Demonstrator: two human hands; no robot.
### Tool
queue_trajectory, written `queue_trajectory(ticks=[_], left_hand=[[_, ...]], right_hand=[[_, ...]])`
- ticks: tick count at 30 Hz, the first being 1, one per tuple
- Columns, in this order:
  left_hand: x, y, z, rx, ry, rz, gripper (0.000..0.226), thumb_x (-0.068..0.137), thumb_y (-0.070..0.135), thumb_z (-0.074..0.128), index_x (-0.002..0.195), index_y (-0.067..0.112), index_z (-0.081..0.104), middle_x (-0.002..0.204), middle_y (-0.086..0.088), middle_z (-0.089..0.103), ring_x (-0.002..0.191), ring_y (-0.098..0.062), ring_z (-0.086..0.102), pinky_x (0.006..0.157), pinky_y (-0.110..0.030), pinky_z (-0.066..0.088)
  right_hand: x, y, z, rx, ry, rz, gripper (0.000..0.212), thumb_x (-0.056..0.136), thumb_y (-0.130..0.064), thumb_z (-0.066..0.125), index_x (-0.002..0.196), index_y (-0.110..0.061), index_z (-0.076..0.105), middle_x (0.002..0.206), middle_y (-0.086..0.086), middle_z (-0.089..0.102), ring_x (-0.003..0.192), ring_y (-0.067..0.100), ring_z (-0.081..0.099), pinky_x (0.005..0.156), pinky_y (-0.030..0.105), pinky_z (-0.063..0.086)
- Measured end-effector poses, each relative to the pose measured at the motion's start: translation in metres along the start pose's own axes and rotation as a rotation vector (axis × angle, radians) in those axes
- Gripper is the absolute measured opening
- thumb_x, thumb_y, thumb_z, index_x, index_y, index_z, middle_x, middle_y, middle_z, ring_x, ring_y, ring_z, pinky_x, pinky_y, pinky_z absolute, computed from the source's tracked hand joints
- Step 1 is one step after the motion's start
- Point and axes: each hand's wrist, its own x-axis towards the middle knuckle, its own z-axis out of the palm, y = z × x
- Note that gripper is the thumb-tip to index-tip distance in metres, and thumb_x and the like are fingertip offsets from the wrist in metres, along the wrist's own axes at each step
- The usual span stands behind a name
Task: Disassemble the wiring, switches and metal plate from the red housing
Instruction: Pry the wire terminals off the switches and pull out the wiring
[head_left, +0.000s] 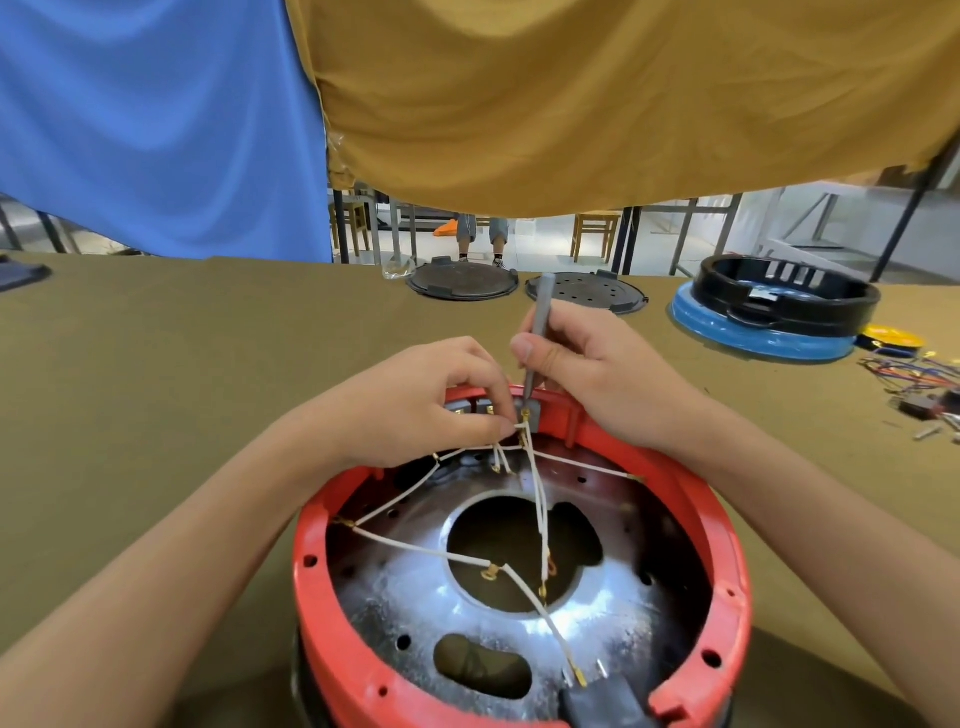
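A blue cloth (156, 119) hangs at the far left, its folds soft and matte, meeting a mustard-yellow cloth (597, 98) that drapes across the rest of the back. Below them runs the table (156, 374), covered in a flat olive-brown fabric. The left hand (415, 400) reaches in over the far rim of the red housing (322, 613) — a round, glossy plastic shell that sits at the near centre of the table — and its fingertips pinch a bundle of thin white wires (415, 548) with small brass ring ends. These wires fan out across the shiny, scuffed metal plate (415, 597) inside, a pan with a large round hole in the middle and small punched holes around it. Just to the right, the right hand (587, 374) curls its fingers and thumb round a slim grey screwdriver (535, 338), held nearly upright with its tip at the housing's far wall. Beyond the hands lie two dark round lids (462, 283) at the table's far edge. Farther right sits a black ring-shaped housing (789, 296) on a blue base, then a tangle of coloured loose wires (914, 371). Under the cloths, wooden stools (595, 234) and a standing person's legs (480, 236) show on a pale floor.
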Motion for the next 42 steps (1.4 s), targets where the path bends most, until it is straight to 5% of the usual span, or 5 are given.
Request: queue_trajectory(ticks=[7,19,29,38,42], left_hand=[[-0.001,0.001,-0.001,0.014,-0.013,0.003,0.006,0.088,0.032,0.073,0.084,0.037,0.073,0.113,0.017,0.057,0.108,0.001,0.058,0.106,-0.034,0.042],[-0.001,0.000,-0.001,0.003,-0.019,-0.008,0.005,0.087,0.033,0.073,0.085,0.037,0.073,0.104,0.023,0.055,0.101,0.003,0.058,0.100,-0.030,0.043],[-0.002,0.001,-0.001,0.022,-0.032,-0.019,0.006,0.088,0.036,0.071,0.084,0.040,0.071,0.114,0.019,0.056,0.107,0.003,0.057,0.105,-0.034,0.042],[-0.002,0.002,-0.001,0.011,-0.026,-0.009,0.008,0.088,0.032,0.073,0.084,0.038,0.073,0.112,0.018,0.057,0.107,0.003,0.057,0.106,-0.032,0.041],[-0.002,0.001,-0.001,0.005,-0.027,-0.008,0.010,0.088,0.030,0.073,0.084,0.039,0.073,0.112,0.018,0.057,0.106,0.003,0.058,0.105,-0.033,0.042]], right_hand=[[0.005,0.001,-0.002,0.145,-0.014,0.108,0.018,0.101,-0.022,0.055,0.085,-0.014,0.059,0.071,-0.008,0.057,0.055,-0.006,0.053,0.057,0.009,0.041],[-0.008,-0.004,0.000,-0.118,0.013,-0.091,0.014,0.099,-0.027,0.056,0.086,-0.025,0.061,0.082,-0.003,0.064,0.080,0.013,0.060,0.075,0.028,0.047],[0.004,0.008,-0.001,0.165,-0.006,0.181,0.023,0.100,-0.032,0.056,0.087,-0.014,0.064,0.068,-0.011,0.060,0.059,0.000,0.055,0.063,0.016,0.045],[-0.007,0.001,-0.001,-0.083,0.045,-0.061,0.013,0.099,-0.024,0.056,0.088,-0.018,0.061,0.080,-0.008,0.062,0.076,0.006,0.059,0.072,0.020,0.046],[-0.003,0.001,-0.001,0.026,0.021,0.007,0.015,0.099,-0.021,0.057,0.085,-0.016,0.060,0.070,-0.011,0.057,0.061,-0.003,0.055,0.060,0.012,0.041]])
